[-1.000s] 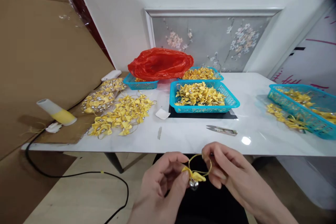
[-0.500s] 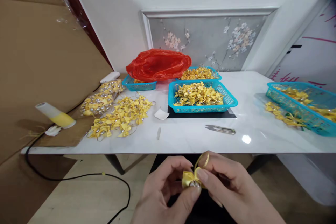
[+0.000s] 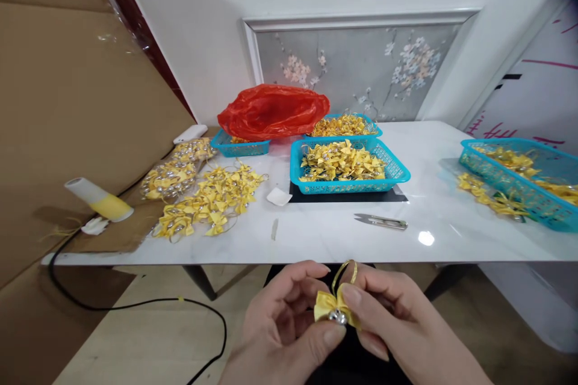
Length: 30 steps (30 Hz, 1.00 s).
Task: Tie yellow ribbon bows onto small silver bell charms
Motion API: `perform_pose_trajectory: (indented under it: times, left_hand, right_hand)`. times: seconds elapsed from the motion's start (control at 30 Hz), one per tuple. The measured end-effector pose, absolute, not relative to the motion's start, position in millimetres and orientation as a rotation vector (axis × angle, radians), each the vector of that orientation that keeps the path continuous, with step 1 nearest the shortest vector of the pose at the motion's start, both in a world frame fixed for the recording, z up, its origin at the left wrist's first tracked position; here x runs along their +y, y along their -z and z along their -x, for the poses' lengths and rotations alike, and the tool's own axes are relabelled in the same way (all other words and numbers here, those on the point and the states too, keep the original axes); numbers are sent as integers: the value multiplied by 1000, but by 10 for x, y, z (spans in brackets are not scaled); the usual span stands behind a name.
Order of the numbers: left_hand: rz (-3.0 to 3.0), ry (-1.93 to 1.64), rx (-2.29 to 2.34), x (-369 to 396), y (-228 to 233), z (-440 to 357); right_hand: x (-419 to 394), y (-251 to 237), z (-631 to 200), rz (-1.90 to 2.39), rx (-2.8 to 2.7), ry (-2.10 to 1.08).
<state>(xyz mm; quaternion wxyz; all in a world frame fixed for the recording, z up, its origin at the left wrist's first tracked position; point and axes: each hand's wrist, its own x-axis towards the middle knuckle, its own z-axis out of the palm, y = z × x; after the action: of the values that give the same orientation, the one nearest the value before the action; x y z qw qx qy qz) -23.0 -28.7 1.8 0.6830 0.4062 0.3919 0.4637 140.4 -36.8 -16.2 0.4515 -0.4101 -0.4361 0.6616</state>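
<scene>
Below the table's front edge, my left hand (image 3: 284, 328) and my right hand (image 3: 392, 319) pinch one small yellow ribbon bow (image 3: 329, 305) between them. A silver bell (image 3: 337, 316) hangs at its middle and a gold cord loop (image 3: 344, 271) stands up from it over my right fingers. A pile of similar yellow bows (image 3: 208, 198) lies on the white table (image 3: 325, 234) to the left. A blue basket (image 3: 347, 168) at the centre holds more.
Thread snips (image 3: 382, 222) lie near the front edge. A red plastic bag (image 3: 273, 110) covers a blue basket at the back; another blue basket (image 3: 519, 177) sits far right. A glue stick (image 3: 99, 200), cardboard and a black cable (image 3: 135, 304) are at left.
The cord loop, wide between my hands a second ago, is now pulled small above the bow. Both hands have closed in on the bow and bell. The camera has tilted slightly.
</scene>
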Motion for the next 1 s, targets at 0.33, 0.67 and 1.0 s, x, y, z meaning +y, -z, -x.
perform_pose_trajectory:
  times: [0.33, 0.67, 1.0]
  left_hand:
    - [-935, -999, 834, -234, -1, 233]
    - [-1020, -1124, 855, -272, -7, 230]
    - [-787, -1060, 762, -221, 10, 222]
  right_hand:
    - [-377, 174, -1296, 888, -883, -1723]
    - [-374, 293, -1313, 977, -959, -1552]
    - [-413, 165, -1308, 951, -1200, -1347]
